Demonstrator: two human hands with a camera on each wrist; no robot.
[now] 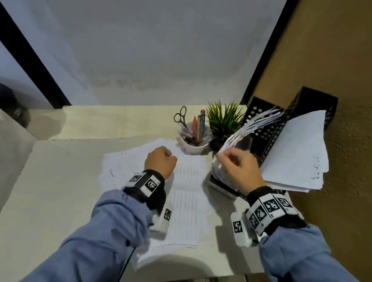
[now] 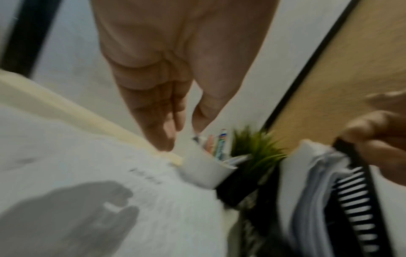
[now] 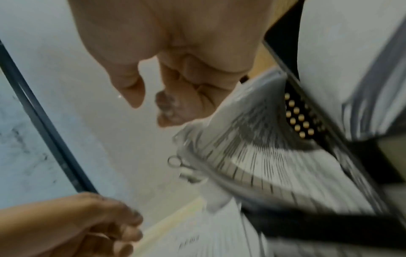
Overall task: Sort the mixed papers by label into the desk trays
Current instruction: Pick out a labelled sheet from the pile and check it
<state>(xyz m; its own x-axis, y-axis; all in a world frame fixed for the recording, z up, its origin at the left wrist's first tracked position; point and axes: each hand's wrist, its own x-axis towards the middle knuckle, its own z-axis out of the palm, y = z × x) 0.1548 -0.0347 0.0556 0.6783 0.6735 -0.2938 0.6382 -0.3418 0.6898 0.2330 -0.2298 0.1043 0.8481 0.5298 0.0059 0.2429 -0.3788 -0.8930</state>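
Note:
Printed loose papers (image 1: 185,196) lie spread on the white desk (image 1: 56,187). My left hand (image 1: 160,161) hovers over their far end. In the left wrist view its fingers (image 2: 162,121) hang fairly straight and hold nothing. My right hand (image 1: 234,164) is at a sheaf of sheets (image 1: 254,121) standing in a black mesh tray (image 1: 267,133). Its curled fingers (image 3: 175,107) bend the sheaf's edge (image 3: 252,156) so the sheets fan out; the thumb stands apart. A second black tray (image 1: 311,101) to the right holds a white stack (image 1: 296,153).
A white cup (image 1: 194,146) with pens and scissors (image 1: 181,116) stands behind the loose papers, with a small green plant (image 1: 224,119) next to it. A brown wall (image 1: 351,64) closes the right side, a pale wall the back. Bare desk lies to the left.

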